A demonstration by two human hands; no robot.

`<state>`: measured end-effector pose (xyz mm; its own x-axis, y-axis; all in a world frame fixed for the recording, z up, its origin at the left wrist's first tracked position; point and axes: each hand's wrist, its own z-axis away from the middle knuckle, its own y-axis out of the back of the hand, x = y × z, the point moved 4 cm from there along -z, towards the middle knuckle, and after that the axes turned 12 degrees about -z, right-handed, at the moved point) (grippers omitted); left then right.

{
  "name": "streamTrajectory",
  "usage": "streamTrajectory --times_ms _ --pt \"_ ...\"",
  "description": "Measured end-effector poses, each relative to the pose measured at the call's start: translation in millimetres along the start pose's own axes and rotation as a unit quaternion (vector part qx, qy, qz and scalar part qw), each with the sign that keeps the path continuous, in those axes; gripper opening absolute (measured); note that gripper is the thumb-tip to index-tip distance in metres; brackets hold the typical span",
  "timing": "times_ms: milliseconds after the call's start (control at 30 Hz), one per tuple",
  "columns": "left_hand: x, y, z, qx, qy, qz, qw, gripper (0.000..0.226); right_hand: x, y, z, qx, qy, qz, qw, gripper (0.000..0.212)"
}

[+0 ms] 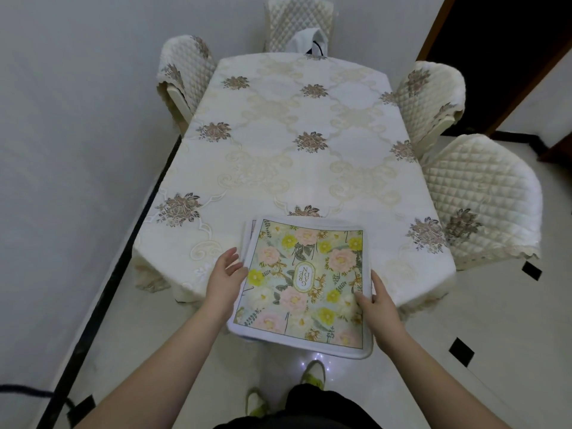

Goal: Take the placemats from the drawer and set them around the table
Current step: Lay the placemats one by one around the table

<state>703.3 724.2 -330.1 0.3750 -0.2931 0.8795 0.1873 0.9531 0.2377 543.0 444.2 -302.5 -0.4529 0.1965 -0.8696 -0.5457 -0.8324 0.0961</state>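
— Where's the stack of placemats (pixel 301 281)?

— At the near end of the table (pixel 278 119), floral side up. Its far part lies over the tablecloth (pixel 309 174); its near part juts past the table's near edge, over the floor (pixel 464 382).

— Which way does it run?

— The long axis goes from the person toward the far end of the table, turned a little anticlockwise. The "GARDEN" label in the middle reads upside down from here. White edges of lower mats fan out at the far left corner.

— And the hands?

— The left hand (pixel 224 278) is at the stack's left edge, fingers straight and loose, thumb toward the top mat, closed on nothing. The right hand (pixel 376 305) pinches the right edge, thumb on top of the floral face; whether its fingers go under the stack I cannot tell.

— Room around it?

— Bare patterned cloth beyond the stack and to both sides. Quilted chairs (pixel 483 199) stand along the right side, one at the far left corner and one at the far end; a wall (pixel 77 119) runs close along the table's left.
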Motion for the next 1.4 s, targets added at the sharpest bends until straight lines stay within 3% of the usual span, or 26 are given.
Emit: streamTrajectory --times_ms 200,367,667,1033,1400 --pt "-12.9 1.7 3.3 -0.105 0.107 0.142 0.978 0.046 12.4 6.3 18.1 0.015 -0.017 -0.064 0.998 0.05" --pt "-5.1 -5.0 22.4 -0.122 0.072 0.1 0.985 0.04 11.8 17.0 35.9 0.012 0.0 -0.103 0.995 0.05" --pt "15.2 -15.1 56.1 -0.182 0.012 -0.002 0.983 0.052 5.8 45.8 59.5 -0.017 0.022 -0.187 0.982 0.051" --pt "34.8 -10.1 133.4 -0.073 -0.04 -0.035 0.996 0.04 15.1 86.4 87.8 -0.077 0.026 -0.23 0.97 0.05" --pt "3.0 81.2 188.8 0.025 -0.016 0.035 0.999 0.04 3.4 16.8 117.1 -0.149 -0.001 -0.166 0.975 0.053"
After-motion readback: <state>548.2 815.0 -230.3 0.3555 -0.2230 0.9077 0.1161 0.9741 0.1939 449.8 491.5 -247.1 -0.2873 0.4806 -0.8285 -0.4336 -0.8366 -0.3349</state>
